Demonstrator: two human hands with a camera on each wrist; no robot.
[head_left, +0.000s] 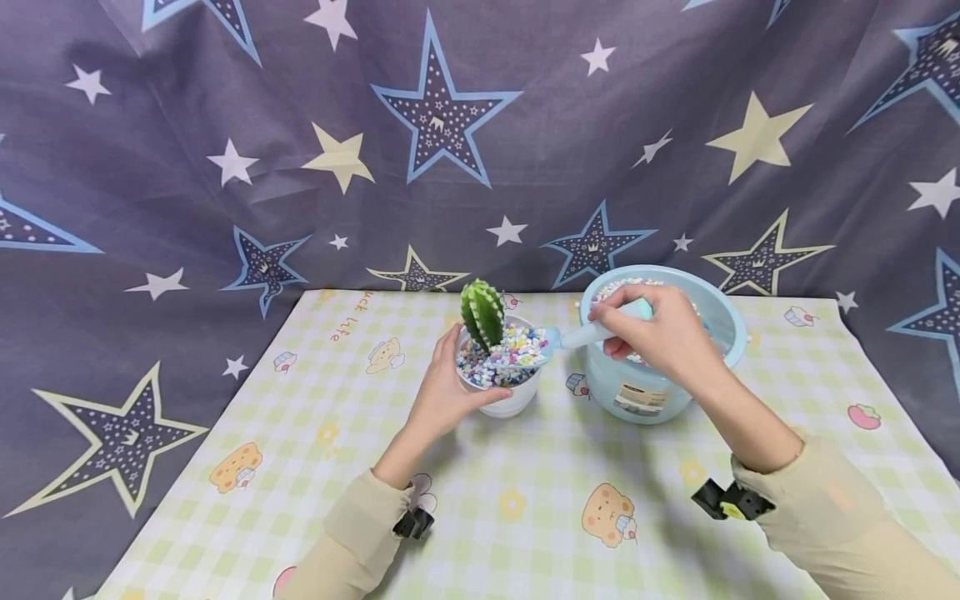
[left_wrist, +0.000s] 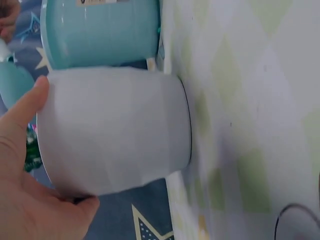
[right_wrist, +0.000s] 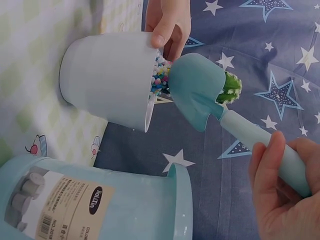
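My left hand grips the rim of a white pot, its thumb along the near side. In the pot a green cactus stands among multicoloured beads. My right hand holds a light blue hand trowel by its pale handle. The trowel's blade is over the pot's mouth, loaded with beads, and tilts toward the cactus. Just right of the pot stands a light blue bucket with pale beads inside; my right hand passes above its rim.
A checked tablecloth with cartoon prints covers the table. Behind it hangs a dark curtain patterned with stars. The bucket carries a paper label. Small black devices are strapped at both cuffs.
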